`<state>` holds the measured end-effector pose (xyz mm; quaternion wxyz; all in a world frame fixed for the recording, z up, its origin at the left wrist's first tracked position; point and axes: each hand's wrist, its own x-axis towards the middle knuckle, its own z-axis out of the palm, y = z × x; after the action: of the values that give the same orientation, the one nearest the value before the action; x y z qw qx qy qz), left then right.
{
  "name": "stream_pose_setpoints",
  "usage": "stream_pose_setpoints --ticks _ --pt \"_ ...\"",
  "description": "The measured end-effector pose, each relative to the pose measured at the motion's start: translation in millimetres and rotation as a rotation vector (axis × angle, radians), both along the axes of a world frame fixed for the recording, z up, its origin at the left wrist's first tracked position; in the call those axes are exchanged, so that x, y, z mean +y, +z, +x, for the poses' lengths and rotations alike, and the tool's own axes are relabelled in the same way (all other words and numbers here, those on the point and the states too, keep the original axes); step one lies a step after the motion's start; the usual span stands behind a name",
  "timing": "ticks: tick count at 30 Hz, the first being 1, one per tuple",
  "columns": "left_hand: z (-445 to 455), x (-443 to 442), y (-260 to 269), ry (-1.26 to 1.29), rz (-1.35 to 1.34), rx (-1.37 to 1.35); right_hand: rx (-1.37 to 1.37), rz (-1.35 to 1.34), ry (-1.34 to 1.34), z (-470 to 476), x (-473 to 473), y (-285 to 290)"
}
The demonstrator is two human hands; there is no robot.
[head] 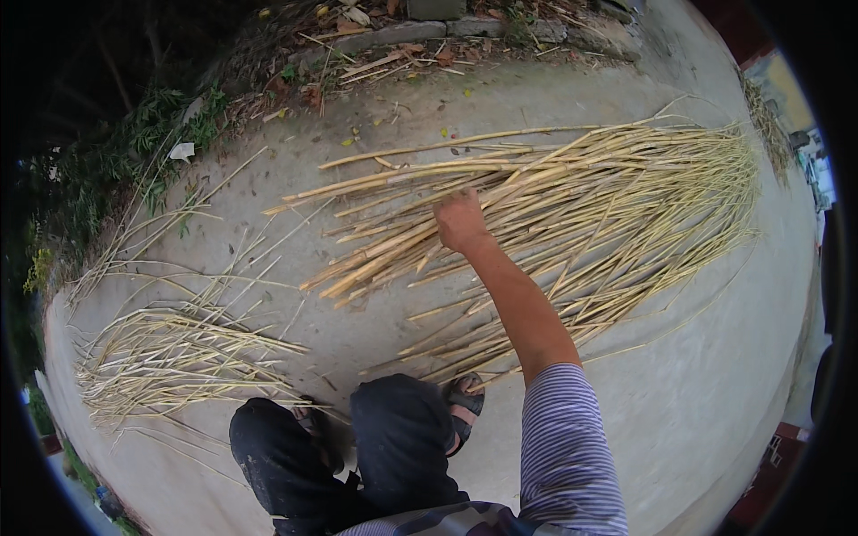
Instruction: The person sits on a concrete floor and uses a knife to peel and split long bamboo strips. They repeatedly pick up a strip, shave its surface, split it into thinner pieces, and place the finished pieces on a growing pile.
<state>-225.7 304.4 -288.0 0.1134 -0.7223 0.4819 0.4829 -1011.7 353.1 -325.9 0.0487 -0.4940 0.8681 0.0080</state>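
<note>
Long dry yellow plant stalks [603, 194] lie fanned across the concrete ground, their thick cut ends to the left and thin tops to the right. My right hand [459, 218] reaches down into the thick-end part of this pile, its fingers curled down around or against some stalks; whether it grips them is hidden under the hand. A smaller pile of thinner, paler stalks [181, 362] is spread at the lower left. My left hand is out of view.
My sandalled feet [466, 405] stand at the near edge of the large pile. A low stone kerb [395, 37] with leaf litter runs along the top. Green plants [157, 127] border the upper left, near a white scrap [181, 151]. More stalks [771, 127] lie at the far right.
</note>
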Motion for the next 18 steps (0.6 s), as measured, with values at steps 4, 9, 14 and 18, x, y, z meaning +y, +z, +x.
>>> stream_pose_setpoints --ticks 4,9,14,18 --pt "-9 -2 -4 -0.009 0.007 -0.003 -0.106 0.015 0.149 21 33 -13" --pt "-20 -8 -6 -0.031 0.004 0.006 -0.306 -0.208 0.058 32 57 -63" --pt "-38 -14 -17 -0.056 0.012 0.011 -0.179 0.114 -0.188 36 66 -86" --pt "-50 -24 -26 -0.091 0.012 0.026 0.099 0.020 -0.247 54 80 -101"
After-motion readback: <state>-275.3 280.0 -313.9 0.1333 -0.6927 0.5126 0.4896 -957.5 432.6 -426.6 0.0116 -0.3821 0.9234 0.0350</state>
